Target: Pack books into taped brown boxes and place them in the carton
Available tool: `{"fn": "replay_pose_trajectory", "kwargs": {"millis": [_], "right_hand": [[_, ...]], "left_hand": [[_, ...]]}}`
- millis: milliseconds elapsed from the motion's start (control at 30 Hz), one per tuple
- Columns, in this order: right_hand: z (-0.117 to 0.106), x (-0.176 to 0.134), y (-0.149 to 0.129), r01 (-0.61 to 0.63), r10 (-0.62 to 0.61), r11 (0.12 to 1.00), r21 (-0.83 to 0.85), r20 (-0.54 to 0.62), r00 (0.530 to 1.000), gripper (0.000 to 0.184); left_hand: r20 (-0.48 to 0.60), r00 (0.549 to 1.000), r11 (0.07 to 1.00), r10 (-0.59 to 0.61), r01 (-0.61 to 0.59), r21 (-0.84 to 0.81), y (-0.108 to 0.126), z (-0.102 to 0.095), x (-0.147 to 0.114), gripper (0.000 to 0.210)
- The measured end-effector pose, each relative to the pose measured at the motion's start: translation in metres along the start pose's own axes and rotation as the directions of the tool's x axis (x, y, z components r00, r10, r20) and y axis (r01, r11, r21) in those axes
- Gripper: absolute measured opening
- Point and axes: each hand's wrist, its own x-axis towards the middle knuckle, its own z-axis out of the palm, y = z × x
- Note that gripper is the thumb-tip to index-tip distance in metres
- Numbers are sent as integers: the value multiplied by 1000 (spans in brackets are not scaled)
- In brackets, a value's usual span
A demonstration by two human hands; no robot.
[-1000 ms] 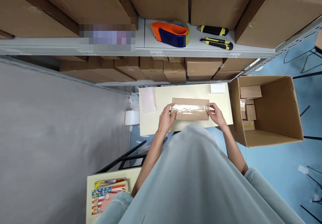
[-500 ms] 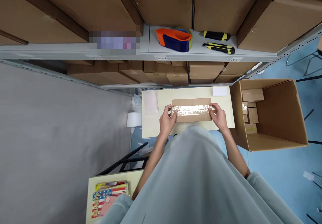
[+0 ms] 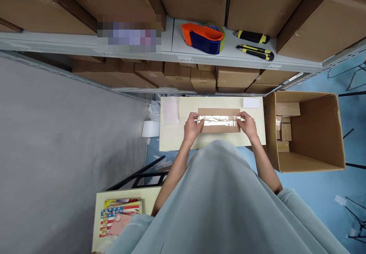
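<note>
A flat brown cardboard box [image 3: 220, 129] lies on the pale table [image 3: 183, 141], with a shiny strip of clear packing tape [image 3: 219, 120] running along its top from end to end. My left hand [image 3: 192, 127] is at the left end of the box, thumb on the tape and fingers curled at the edge. At the opposite end my right hand [image 3: 247, 125] pinches with thumb and fingers where the tape meets the box edge. The undersides of both ends are hidden.
A large open carton [image 3: 317, 132] with several small boxes stands at the right. A shelf [image 3: 171, 48] ahead carries a tape dispenser [image 3: 203, 39] and two utility knives [image 3: 254, 44]. A white box [image 3: 251, 103] lies at the table's back right; magazines [image 3: 120, 218] lie behind left.
The view has shifted slightly. Both hands stay at the ends of the box, and my left fingers have closed in a little at the tape's left end.
</note>
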Motion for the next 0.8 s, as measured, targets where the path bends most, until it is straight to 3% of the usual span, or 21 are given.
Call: {"fn": "replay_pose_trajectory", "kwargs": {"millis": [233, 400, 600, 800], "right_hand": [[8, 23, 9, 52, -52, 998, -19, -26, 998, 26], [28, 33, 27, 29, -29, 1000, -3, -13, 1000, 28], [46, 5, 58, 98, -96, 987, 129, -16, 995, 35], [58, -22, 87, 111, -128, 950, 292, 41, 991, 40]], "left_hand": [[-24, 998, 998, 66, -67, -11, -11, 16, 25, 27], [25, 1000, 1000, 9, -9, 9, -29, 33, 42, 24], [-64, 993, 990, 104, -109, -88, -65, 49, 23, 26], [-84, 987, 974, 138, -150, -168, -96, 56, -8, 24]]}}
